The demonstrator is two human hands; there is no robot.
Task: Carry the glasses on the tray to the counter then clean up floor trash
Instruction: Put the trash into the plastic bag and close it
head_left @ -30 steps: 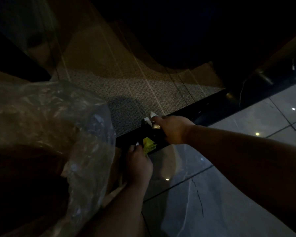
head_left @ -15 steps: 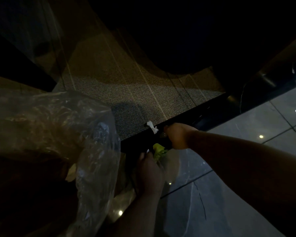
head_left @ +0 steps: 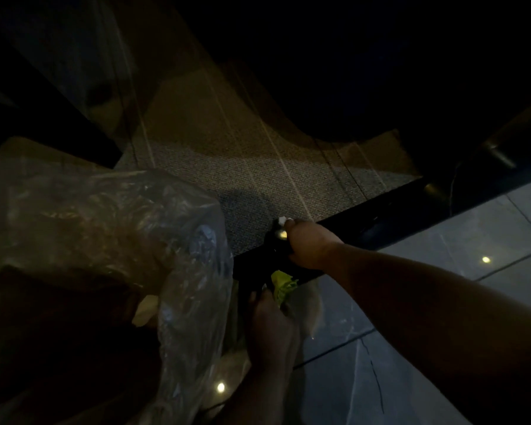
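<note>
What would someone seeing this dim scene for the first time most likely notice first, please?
Probably the crumpled yellow-green scrap, the brightest thing here, pinched in the left hand at the dark strip between carpet and tile. Just above, the right hand reaches a small white scrap at the carpet's edge. A big clear plastic bag fills the left.
</note>
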